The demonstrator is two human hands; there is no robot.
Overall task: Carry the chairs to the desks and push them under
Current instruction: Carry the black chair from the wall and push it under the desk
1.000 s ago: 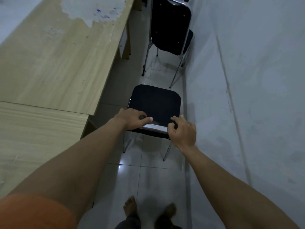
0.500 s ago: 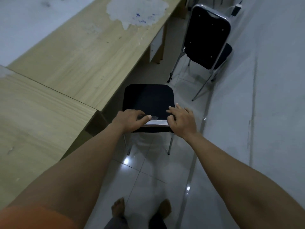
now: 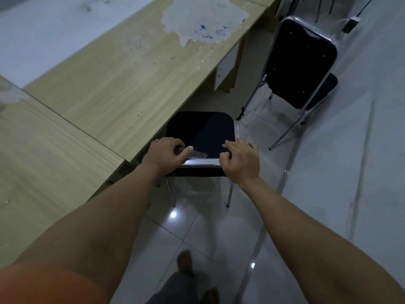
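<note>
Nearest the camera, an orange sleeve (image 3: 39,284) covers the left shoulder, and two bare feet (image 3: 185,262) stand on the glossy tiled floor (image 3: 219,238), which shows small bright reflections. Both forearms reach forward to the black chair (image 3: 198,132) in front. The left hand (image 3: 167,155) wraps over the left end of the chair's shiny metal top rail (image 3: 200,161), its grip closed on the rail with the thumb lying along the top. The right hand (image 3: 240,160) rests on the right end of the same rail, thumb hooked over the front and the fingers (image 3: 245,143) spread loosely; its grip on the rail looks light rather than tight. The chair stands on the floor with its thin metal legs down, its padded seat just beside the near edge of the wooden tabletop (image 3: 131,84), the seat's left side seeming to reach slightly under that edge. To the left, a second tabletop (image 3: 43,154) butts against the first along a dark seam. Farther along the first tabletop lies a large pale patch (image 3: 203,20) where the surface is worn away, marked with blue ink. Beyond the seat, toward the far right, another black chair (image 3: 302,62) with a chrome frame stands apart from the tabletop, its back towards the camera. A black plug (image 3: 351,24) with a cable sits at the wall behind it.
</note>
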